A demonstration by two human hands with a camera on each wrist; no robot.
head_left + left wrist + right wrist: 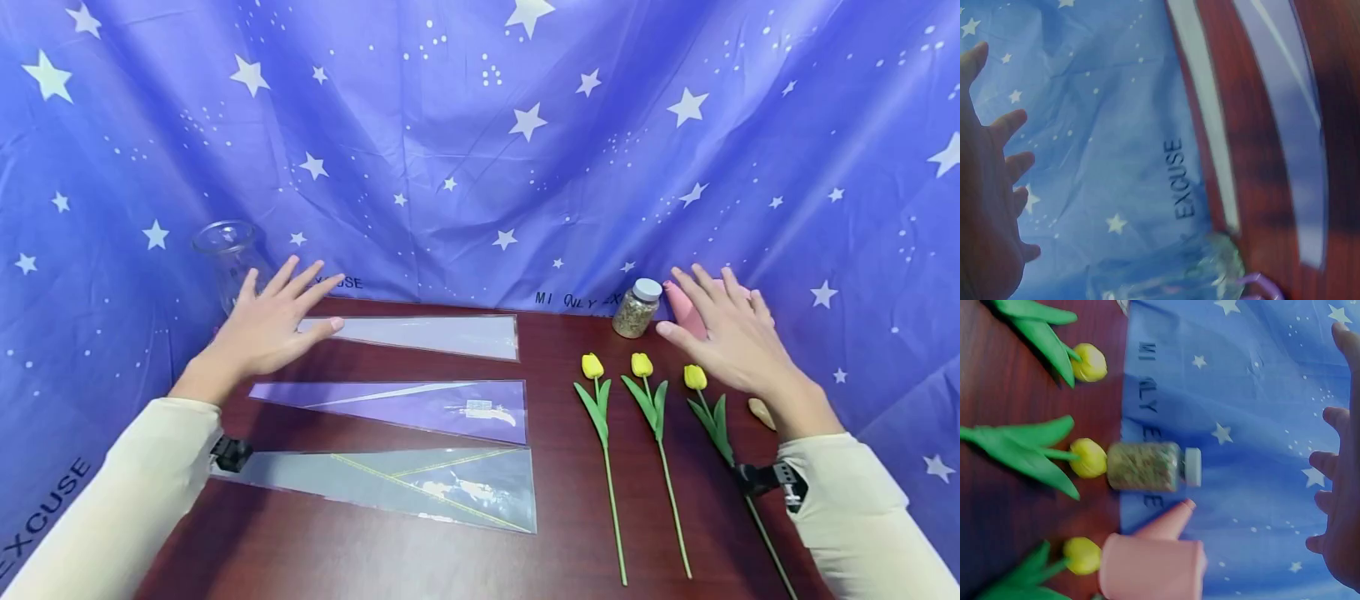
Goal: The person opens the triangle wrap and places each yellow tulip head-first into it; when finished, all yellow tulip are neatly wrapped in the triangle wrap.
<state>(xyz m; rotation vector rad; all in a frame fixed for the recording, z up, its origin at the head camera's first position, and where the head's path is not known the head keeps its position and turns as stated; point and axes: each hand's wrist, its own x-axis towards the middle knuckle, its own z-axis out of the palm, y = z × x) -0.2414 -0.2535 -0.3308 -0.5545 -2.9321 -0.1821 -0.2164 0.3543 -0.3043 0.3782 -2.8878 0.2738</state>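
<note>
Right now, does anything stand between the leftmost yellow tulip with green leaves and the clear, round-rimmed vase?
Yes. In the head view, your left hand overlaps the vase, and a pale, wedge-shaped glossy sleeve lies flat on the table between vase and tulip. No upright object shows there.

Wrappers [405, 410] left, tulips [660, 408] right, jar [636, 312] behind

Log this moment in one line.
left hand: spread, empty | right hand: spread, empty | three tulips: on table | three plastic sleeves: flat, left of tulips
</note>
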